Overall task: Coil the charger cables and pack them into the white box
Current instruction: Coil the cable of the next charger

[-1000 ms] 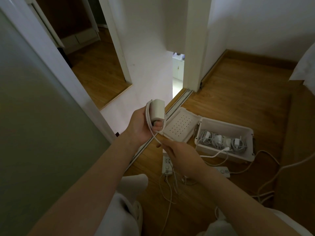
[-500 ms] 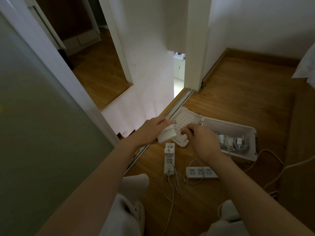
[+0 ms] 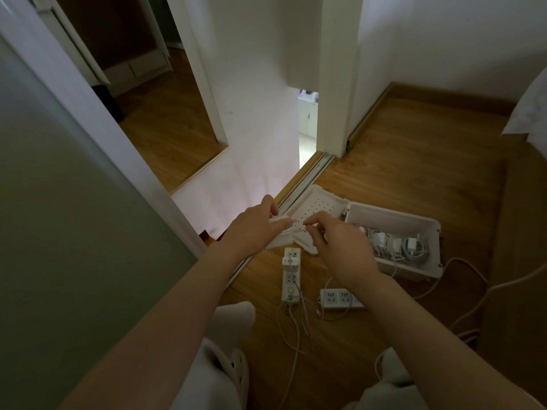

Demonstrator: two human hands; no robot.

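Note:
My left hand [image 3: 254, 229] grips a white charger adapter [image 3: 280, 221] with its cable wound around it, held low over the floor. My right hand [image 3: 340, 247] pinches the thin cable end [image 3: 306, 224] just right of the adapter. Both hover above the perforated lid [image 3: 318, 207] of the white box [image 3: 426, 229], which lies open on the wooden floor. Several coiled white chargers [image 3: 396, 244] lie inside the box.
Two white power strips [image 3: 291, 273] [image 3: 337, 298] lie on the floor below my hands, with loose thin cables [image 3: 296, 329] trailing toward my knees. A thick white cord [image 3: 473, 294] runs off to the right. A sliding door track and white wall stand to the left.
Both hands came down from chest height toward the box lid. The right hand moved up from below the adapter and now pinches the cable end beside it.

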